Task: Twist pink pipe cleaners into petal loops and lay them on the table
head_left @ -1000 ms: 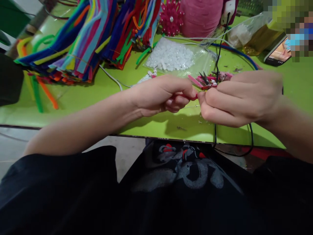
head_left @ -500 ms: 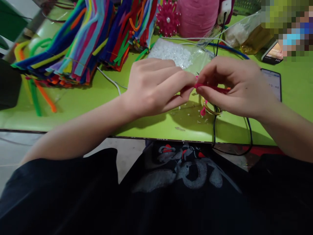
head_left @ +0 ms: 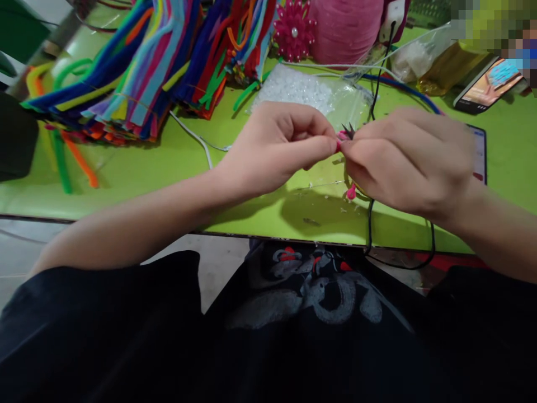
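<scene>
My left hand is closed in a pinch, thumb against forefinger, on the left end of a small pink pipe cleaner. Fingertip to fingertip with it, my right hand is closed on the other side of the same piece, its back turned up; most of the piece is hidden behind the fingers. Dark pointed tips show just above the meeting point; I cannot make out what they belong to. Below the right hand lies a small pink drop-shaped piece, beside a partly covered gold-coloured loop.
Bundles of coloured pipe cleaners lie at back left. Behind my hands is a bag of clear beads. A pink flower stands by a pink roll. Two phones, one lit, and a black cable are at right.
My right hand has rolled over, so its back faces up and hides the pink length that ran into its palm. My left thumb now shows along the pinch. The dark tips show more.
</scene>
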